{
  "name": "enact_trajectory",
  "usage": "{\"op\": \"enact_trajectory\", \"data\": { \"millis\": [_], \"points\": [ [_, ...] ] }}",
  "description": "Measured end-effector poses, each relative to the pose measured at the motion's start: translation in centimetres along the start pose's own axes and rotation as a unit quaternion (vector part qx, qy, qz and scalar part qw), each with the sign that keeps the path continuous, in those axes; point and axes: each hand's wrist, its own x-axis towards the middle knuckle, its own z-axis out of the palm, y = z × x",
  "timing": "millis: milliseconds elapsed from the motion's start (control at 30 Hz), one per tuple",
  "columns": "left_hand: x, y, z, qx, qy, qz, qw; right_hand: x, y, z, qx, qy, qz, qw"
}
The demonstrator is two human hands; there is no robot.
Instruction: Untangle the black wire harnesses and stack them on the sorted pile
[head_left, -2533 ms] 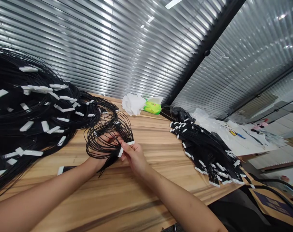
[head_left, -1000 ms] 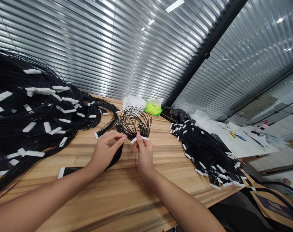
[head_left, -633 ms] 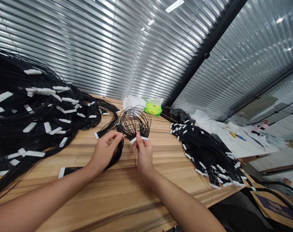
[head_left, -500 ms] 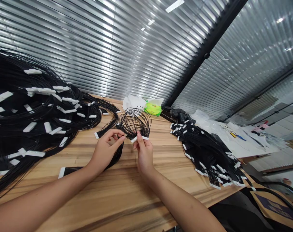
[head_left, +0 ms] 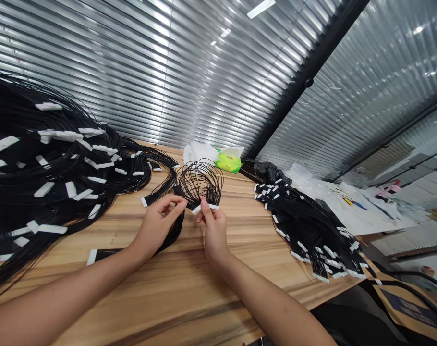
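My right hand [head_left: 214, 230] pinches a white connector [head_left: 213, 206] between thumb and fingers. From it a fan of thin black wires loops up and over to the left, forming a wire harness [head_left: 200, 180]. My left hand [head_left: 160, 223] is closed at the left side of these loops, fingertips together on the wires; the exact grip is too small to make out. Below the left wrist, another stretch of black wires [head_left: 108, 253] lies on the table, ending in a white connector [head_left: 92, 257].
A large heap of black wire harnesses [head_left: 60, 158] with white connectors fills the left. A second pile [head_left: 308, 226] lies to the right. Behind stand a green tissue pack [head_left: 228, 161] and the blinds [head_left: 132, 72]. Pliers [head_left: 353, 203] rest on a white surface [head_left: 370, 223] further right.
My right hand has shifted slightly left with the white connector, and the wire loops have moved a little with it. My left hand has barely moved.
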Motion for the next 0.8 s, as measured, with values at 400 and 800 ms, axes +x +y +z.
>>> {"op": "enact_trajectory", "data": {
  "millis": [400, 800],
  "points": [
    [0.4, -1.2, -0.1, -0.093, -0.041, -0.114, 0.988, 0.1, -0.1, 0.1, -0.040, -0.033, -0.013, 0.999],
    [0.4, -0.5, -0.3, -0.132, -0.047, -0.096, 0.985, -0.4, 0.1, 0.1, -0.014, -0.020, -0.021, 0.999]
  ]
}}
